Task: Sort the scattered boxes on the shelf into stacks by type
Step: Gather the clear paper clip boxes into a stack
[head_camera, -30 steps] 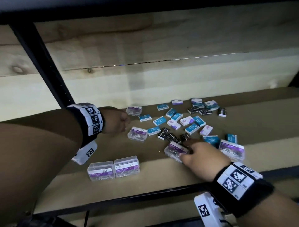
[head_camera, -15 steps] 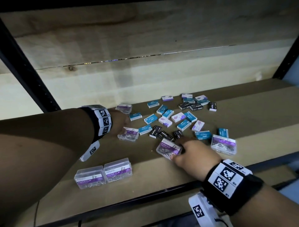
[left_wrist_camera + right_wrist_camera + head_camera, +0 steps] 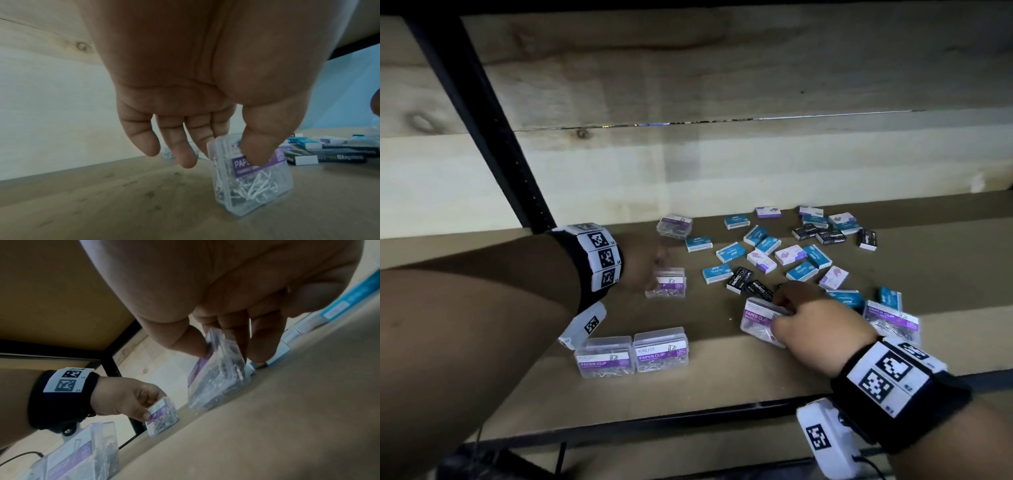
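A: What has the left hand got?

B: A clear paper clip box, pinched between thumb and forefinger; the thumb lies on its purple label. The other fingers hang loosely spread beside it, touching nothing. The box is tilted up on one edge against the shelf board.

A: And the right hand?

B: Its fingers are curled round a second paper clip box, thumb on the near face, fingertips on the far side. That box is also tipped up, its lower edge on the board.

A: Where do the rest lie?

B: Two paper clip boxes stand touching, side by side near the front edge. Teal staple boxes, black staple boxes and white-and-purple boxes lie scattered behind the hands.
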